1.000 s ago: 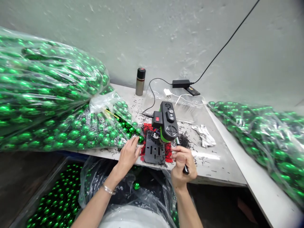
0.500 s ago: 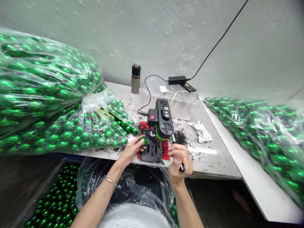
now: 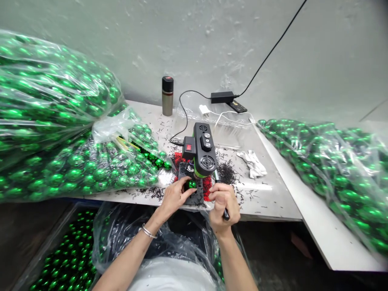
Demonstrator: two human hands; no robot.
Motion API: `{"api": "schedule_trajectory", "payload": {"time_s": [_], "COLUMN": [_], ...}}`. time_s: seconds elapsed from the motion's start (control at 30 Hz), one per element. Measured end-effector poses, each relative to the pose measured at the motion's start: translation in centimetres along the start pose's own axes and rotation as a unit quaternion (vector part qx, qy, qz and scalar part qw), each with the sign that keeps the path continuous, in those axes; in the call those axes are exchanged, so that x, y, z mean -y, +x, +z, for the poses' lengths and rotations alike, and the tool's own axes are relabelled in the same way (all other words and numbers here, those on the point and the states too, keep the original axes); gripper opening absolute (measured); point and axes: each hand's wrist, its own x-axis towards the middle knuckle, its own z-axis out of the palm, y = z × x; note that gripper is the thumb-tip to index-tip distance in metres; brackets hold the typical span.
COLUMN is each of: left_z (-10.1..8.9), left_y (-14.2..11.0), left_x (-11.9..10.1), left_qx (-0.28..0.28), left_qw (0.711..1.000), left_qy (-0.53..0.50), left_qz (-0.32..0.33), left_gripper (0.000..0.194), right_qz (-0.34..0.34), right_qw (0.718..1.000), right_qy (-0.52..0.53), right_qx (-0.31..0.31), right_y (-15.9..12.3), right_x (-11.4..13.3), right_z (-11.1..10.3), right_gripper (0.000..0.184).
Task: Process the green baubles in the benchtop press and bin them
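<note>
Between the thumb and fingers of my left hand [image 3: 176,197] is a shiny green ball [image 3: 192,184], at the drill end of a small black bench drill press [image 3: 205,147]. The press stands on a slotted dark base plate [image 3: 194,199] over a red mat [image 3: 207,186]. My right hand [image 3: 224,206] is wrapped round the press's lever handle [image 3: 226,215], whose black tip sticks out below the fist. Dark curly shavings [image 3: 226,173] lie about the base. My fingers partly hide the ball and the plate.
Clear bags of green balls lie at left [image 3: 60,121] and right [image 3: 327,169]. Behind the press are a flask [image 3: 167,96], a power adapter [image 3: 222,97] with cables and a clear plastic tray [image 3: 194,109]. White gloves [image 3: 253,163] lie right. A plastic-lined bin [image 3: 121,230] stands below the table edge.
My left hand has brought the green ball rightward from the plate's left side to beneath the press head. My right hand keeps its grip on the lever. The view has shifted slightly.
</note>
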Motion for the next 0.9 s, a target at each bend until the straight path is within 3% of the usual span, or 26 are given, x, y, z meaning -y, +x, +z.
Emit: {"api": "schedule_trajectory", "payload": {"time_s": [0.3,0.47,0.6,0.8,0.9], "left_z": [0.5,0.8,0.9,0.9,0.9], "left_y": [-0.3,0.4,0.4,0.3,0.3], "left_x": [0.8,0.8,0.7,0.7,0.8], "left_qx": [-0.05,-0.065,-0.056,-0.041,-0.042], "left_qw": [0.981,0.98,0.984,0.988,0.989], "left_qy": [0.108,0.106,0.098,0.087,0.083], "left_qz": [0.153,0.153,0.139,0.118,0.115], "left_gripper": [0.03,0.031,0.03,0.029,0.029], "right_qz": [0.014,0.006,-0.044,-0.052,-0.067], "right_qw": [1.0,1.0,0.999,0.998,0.998], "right_qy": [0.001,0.019,0.012,0.011,-0.007], "right_qx": [0.011,0.013,0.017,-0.02,0.004], "right_y": [-0.7,-1.7,-3.5,-5.7,-5.8], "right_x": [-0.2,-1.0,-2.8,-4.5,-4.7], "right_z": [-0.2,-0.1,0.4,1.7,1.7], "right_gripper": [0.022,0.024,0.026,0.029,0.028]}}
